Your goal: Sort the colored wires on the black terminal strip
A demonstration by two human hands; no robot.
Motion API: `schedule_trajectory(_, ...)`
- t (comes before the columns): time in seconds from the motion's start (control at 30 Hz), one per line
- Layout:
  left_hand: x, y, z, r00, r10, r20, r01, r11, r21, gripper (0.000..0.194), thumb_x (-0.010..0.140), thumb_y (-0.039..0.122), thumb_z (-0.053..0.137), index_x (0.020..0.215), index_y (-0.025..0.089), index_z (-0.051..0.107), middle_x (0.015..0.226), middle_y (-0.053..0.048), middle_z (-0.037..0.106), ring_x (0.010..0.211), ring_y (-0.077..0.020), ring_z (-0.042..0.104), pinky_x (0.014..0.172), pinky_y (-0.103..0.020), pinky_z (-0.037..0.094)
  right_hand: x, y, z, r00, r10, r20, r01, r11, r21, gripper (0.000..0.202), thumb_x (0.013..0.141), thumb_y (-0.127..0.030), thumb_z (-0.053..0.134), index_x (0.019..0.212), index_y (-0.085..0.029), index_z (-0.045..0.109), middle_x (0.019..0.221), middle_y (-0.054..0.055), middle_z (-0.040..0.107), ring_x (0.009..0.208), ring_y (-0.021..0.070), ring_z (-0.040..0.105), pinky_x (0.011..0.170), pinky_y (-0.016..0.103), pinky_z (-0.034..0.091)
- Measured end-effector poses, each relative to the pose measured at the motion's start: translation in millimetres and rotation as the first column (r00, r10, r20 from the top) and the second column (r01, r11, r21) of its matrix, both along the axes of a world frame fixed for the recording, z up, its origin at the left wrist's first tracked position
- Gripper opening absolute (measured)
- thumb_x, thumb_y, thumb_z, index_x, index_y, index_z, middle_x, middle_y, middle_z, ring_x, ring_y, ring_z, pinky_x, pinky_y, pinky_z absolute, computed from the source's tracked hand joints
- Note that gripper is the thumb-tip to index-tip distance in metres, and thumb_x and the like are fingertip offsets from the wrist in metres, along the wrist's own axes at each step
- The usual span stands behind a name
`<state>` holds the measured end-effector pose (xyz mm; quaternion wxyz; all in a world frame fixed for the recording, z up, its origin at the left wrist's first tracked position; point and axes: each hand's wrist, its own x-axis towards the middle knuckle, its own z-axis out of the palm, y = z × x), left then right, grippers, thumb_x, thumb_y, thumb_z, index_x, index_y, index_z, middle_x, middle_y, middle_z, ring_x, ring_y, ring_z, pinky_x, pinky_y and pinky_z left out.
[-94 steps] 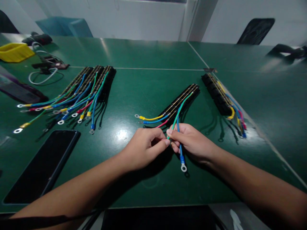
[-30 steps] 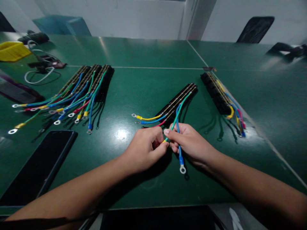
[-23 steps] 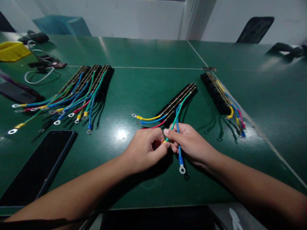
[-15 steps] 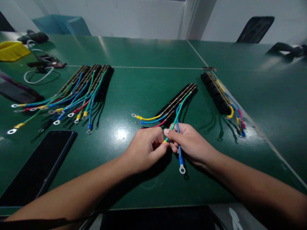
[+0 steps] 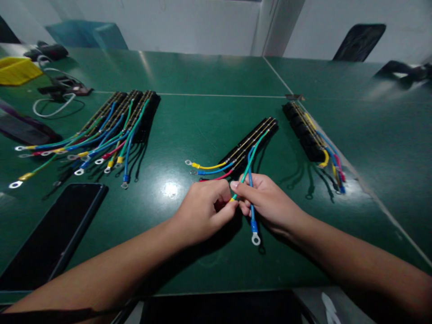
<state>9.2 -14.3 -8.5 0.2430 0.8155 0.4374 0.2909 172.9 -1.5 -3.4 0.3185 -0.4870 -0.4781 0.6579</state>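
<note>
My left hand (image 5: 209,204) pinches the yellow-sleeved end of a green wire (image 5: 254,155); the tip of that end is hidden in my fingers. Higher up, my right hand (image 5: 266,198) is closed on the same green wire, thumb on top. A blue wire (image 5: 253,213) passes through the right hand too, its ring terminal (image 5: 255,239) hanging free below. Both wires run from a black terminal strip (image 5: 251,139) with metal bars, lying at a slant beyond my hands. Yellow, blue and red wires leave its near end toward the left, the red one partly behind my left hand.
Similar black strips (image 5: 145,121) with many ringed wires lie side by side at the left. Another wired strip (image 5: 302,130) lies at the right. A phone (image 5: 50,238) rests near the front left edge; a yellow bin (image 5: 20,71) and cables stand farther back.
</note>
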Motion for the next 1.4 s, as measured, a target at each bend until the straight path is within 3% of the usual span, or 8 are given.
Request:
schedule_trajectory(0.3, -1.2, -3.7, -0.5, 0.997, 0.073, -0.026, -0.069, 0.990, 0.120, 0.016, 0.082, 0.025, 0.057, 0.069, 0.015, 0.056, 0.058, 0.002, 0.057, 0.052, -0.0085, 0.049, 0.052, -0.021, 0.033, -1.5, 0.2, -0.5, 0.999, -0.032, 0.028, 0.032, 0.999, 0.009, 0.021, 0.084, -0.032, 0.059, 0.072, -0.017, 0.052, 0.047, -0.004, 0.052, 0.039, 0.0074, 0.046, 0.039, 0.017, 0.034)
schedule_trajectory(0.5, -2.9, -5.7, -4.5, 0.992, 0.015, -0.124, 0.013, 0.976, 0.217, 0.019, 0.088, 0.022, 0.052, 0.071, 0.015, 0.056, 0.057, 0.002, 0.054, 0.050, -0.0084, 0.047, 0.052, -0.021, 0.031, -1.3, 0.8, -1.9, 1.000, -0.031, 0.005, 0.030, 1.000, 0.008, 0.022, 0.086, -0.031, 0.058, 0.071, -0.016, 0.051, 0.048, -0.004, 0.052, 0.041, 0.0070, 0.048, 0.042, 0.017, 0.036)
schedule_trajectory(0.67, -2.3, -4.6, -1.2, 0.987, -0.015, -0.161, 0.040, 0.987, 0.153, 0.021, 0.089, 0.021, 0.049, 0.070, 0.016, 0.057, 0.055, 0.003, 0.052, 0.048, -0.0085, 0.044, 0.051, -0.022, 0.029, -0.7, 1.0, -1.6, 1.000, -0.018, -0.005, 0.018, 1.000, 0.010, 0.022, 0.087, -0.031, 0.057, 0.071, -0.016, 0.052, 0.047, -0.004, 0.052, 0.041, 0.0071, 0.048, 0.042, 0.017, 0.036)
schedule_trajectory(0.83, -3.2, -6.1, -1.6, 0.996, -0.014, -0.086, 0.027, 0.988, 0.154, 0.017, 0.085, 0.024, 0.055, 0.073, 0.014, 0.059, 0.059, 0.002, 0.057, 0.051, -0.0085, 0.049, 0.053, -0.021, 0.032, -0.3, 0.2, -1.4, 0.998, -0.041, 0.047, 0.040, 0.999, 0.004, 0.025, 0.087, -0.033, 0.057, 0.070, -0.017, 0.048, 0.047, -0.005, 0.052, 0.040, 0.0069, 0.048, 0.041, 0.017, 0.035)
schedule_trajectory(1.03, -1.8, -4.0, -1.3, 0.998, -0.021, -0.067, 0.030, 0.990, 0.139, 0.017, 0.084, 0.021, 0.054, 0.069, 0.014, 0.056, 0.056, 0.003, 0.053, 0.049, -0.0072, 0.045, 0.051, -0.021, 0.030, 0.8, 0.4, -3.7, 0.999, -0.024, 0.020, 0.024, 1.000, -0.002, 0.025, 0.087, -0.032, 0.058, 0.070, -0.017, 0.047, 0.047, -0.005, 0.052, 0.040, 0.0061, 0.047, 0.042, 0.017, 0.034)
schedule_trajectory(1.17, -1.0, -2.2, 2.3, 0.998, -0.038, -0.059, 0.040, 0.999, 0.029, 0.022, 0.087, 0.020, 0.050, 0.067, 0.014, 0.057, 0.055, 0.004, 0.052, 0.049, -0.0065, 0.044, 0.051, -0.020, 0.029, 1.7, 0.9, -5.0, 1.000, 0.001, -0.002, -0.001, 1.000, 0.007, 0.026, 0.088, -0.033, 0.057, 0.071, -0.016, 0.048, 0.048, -0.004, 0.053, 0.041, 0.0060, 0.048, 0.043, 0.017, 0.034)
schedule_trajectory(1.4, -2.0, -5.2, 0.5, 0.998, 0.032, 0.056, -0.030, 0.999, -0.035, 0.015, 0.081, 0.025, 0.061, 0.072, 0.013, 0.059, 0.056, 0.004, 0.059, 0.048, -0.0058, 0.051, 0.050, -0.017, 0.034, 0.2, 0.2, -2.5, 1.000, -0.022, 0.011, 0.022, 1.000, 0.003, 0.025, 0.087, -0.032, 0.058, 0.070, -0.017, 0.048, 0.046, -0.006, 0.051, 0.040, 0.0060, 0.046, 0.042, 0.017, 0.035)
